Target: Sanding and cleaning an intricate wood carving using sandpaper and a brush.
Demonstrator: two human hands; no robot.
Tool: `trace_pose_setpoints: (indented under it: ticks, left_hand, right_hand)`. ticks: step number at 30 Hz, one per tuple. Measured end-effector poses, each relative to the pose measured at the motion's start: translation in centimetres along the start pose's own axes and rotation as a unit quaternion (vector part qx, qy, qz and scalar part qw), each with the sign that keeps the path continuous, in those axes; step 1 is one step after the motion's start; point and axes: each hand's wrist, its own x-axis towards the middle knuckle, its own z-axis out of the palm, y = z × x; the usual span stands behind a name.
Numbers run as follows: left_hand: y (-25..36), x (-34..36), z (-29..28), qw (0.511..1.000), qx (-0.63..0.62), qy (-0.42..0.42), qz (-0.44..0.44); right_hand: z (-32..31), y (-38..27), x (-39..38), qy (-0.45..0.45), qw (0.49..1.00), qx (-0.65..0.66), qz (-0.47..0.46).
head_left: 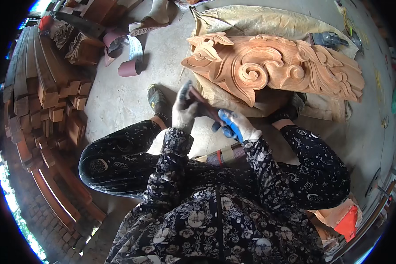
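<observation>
My left hand [183, 110], in a pale knit glove with dark fingertips, grips the upper end of a dark brown flat strip [204, 105], possibly sandpaper. My right hand [235, 124], in a white and blue glove, holds the strip's lower end. Just beyond my hands, a carved wooden panel [268, 66] with scrolls and leaves rests on a tan cloth [224, 22]. Between my crossed legs lies a bundle [220, 157] with a red band, partly hidden.
Wood boards [39, 88] are stacked at my left. A sandpaper roll [127, 68] and a pale shoe-like object [156, 13] lie on the concrete floor [110, 101]. A dark power tool [325, 39] sits behind the panel; a red and cardboard item [345, 220] lies at lower right.
</observation>
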Motion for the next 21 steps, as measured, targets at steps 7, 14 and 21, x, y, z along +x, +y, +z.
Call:
trace_pose_setpoints:
  ticks: [7, 14, 21]
  left_hand:
    - [0.0, -1.5, 0.9, 0.998, -0.054, -0.034, 0.009]
    - [-1.6, -1.1, -2.4, 0.99, -0.065, -0.096, -0.083]
    - [-2.6, 2.6, -8.0, 0.944, -0.131, 0.3, 0.047]
  right_hand:
    - [-3.3, 0.0, -0.7, -0.012, 0.964, 0.167, 0.207]
    - [-3.5, 1.1, -1.2, -0.07, 0.817, 0.438, 0.369]
    - [-3.4, 4.4, -2.5, -0.139, 0.866, 0.256, 0.406]
